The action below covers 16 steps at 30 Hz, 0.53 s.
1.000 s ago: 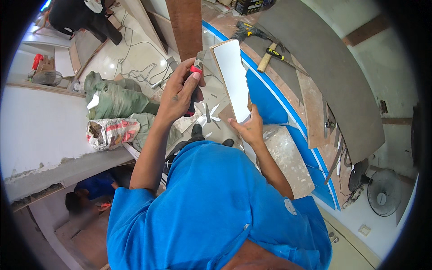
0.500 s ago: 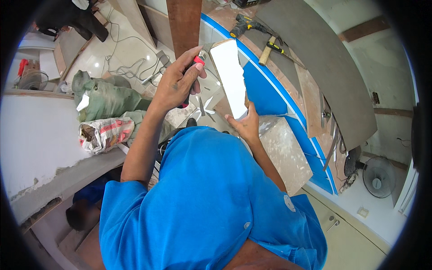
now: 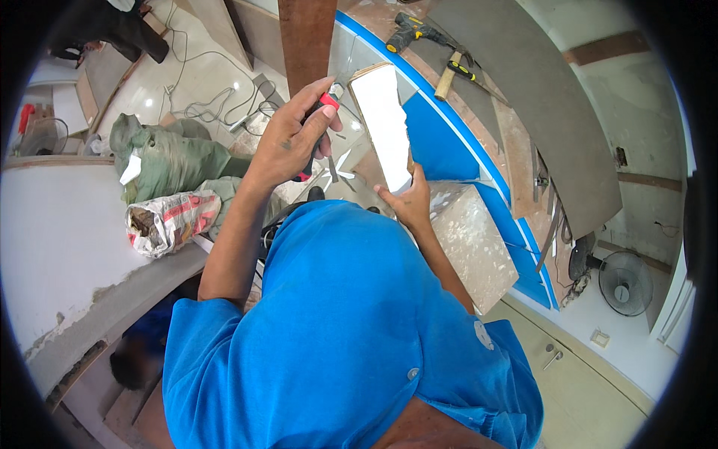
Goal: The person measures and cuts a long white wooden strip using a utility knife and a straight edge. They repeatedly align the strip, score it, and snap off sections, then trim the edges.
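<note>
My left hand (image 3: 284, 146) is closed round a hand tool with a red-and-black handle (image 3: 328, 100); its fingers hide most of the tool, and its exact kind is unclear. A small metal part shows near its upper end, just left of the board. My right hand (image 3: 408, 203) grips the lower end of a white-faced piece of board (image 3: 383, 123), thumb on the white face. The board is held up slanting, with brownish edges and a ragged, chipped right side. White slivers (image 3: 342, 163) lie on the floor below, between my hands.
A curved blue-and-white counter (image 3: 441, 142) runs along the right, bearing a drill (image 3: 407, 34) and a hammer (image 3: 447, 78). A dusty box (image 3: 471, 243) stands below it. Green sacks (image 3: 168, 161), a white sack (image 3: 176, 221) and cables (image 3: 213, 112) lie left. Other people are partly visible.
The view has shifted slightly. A gap now shows between the tool's upper end and the board, where they had looked close or touching. Both hands keep their holds.
</note>
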{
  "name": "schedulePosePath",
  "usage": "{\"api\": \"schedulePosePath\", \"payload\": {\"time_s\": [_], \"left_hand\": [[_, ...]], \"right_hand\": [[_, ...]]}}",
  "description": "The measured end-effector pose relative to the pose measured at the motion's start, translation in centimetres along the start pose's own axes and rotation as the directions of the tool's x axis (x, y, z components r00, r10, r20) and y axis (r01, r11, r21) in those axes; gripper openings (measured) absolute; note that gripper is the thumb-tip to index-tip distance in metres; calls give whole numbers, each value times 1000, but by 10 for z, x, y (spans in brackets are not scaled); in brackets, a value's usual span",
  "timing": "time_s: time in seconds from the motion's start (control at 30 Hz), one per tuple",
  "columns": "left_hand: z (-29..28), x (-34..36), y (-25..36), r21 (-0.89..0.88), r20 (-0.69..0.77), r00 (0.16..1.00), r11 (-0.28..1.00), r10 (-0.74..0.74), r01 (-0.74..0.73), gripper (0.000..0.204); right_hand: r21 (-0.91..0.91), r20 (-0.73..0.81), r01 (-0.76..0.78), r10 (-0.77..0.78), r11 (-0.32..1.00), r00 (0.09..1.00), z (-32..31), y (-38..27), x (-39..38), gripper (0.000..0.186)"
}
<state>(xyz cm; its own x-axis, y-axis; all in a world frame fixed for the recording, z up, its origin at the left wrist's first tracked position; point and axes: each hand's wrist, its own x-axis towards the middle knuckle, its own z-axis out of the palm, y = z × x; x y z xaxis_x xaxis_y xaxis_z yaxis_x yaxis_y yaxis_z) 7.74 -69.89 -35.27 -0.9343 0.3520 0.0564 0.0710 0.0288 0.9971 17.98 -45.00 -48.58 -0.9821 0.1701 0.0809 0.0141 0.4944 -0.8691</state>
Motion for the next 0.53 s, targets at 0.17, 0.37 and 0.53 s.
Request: {"api": "schedulePosePath", "payload": {"time_s": [0.17,0.37,0.53], "left_hand": [[1,-4,-5,57,-1,1000,998,14,-14,47],[1,-5,-4,48,-26,1000,999,1,0,47],[2,-6,0,67,-16,1000,998,-2,3,49]], "right_hand": [[-20,20,-35,36,999,999,-1,-3,-1,65],[-4,23,-21,21,1000,1000,-3,-4,0,64],[-1,25,-1,1,1000,1000,-4,-2,-1,65]]}}
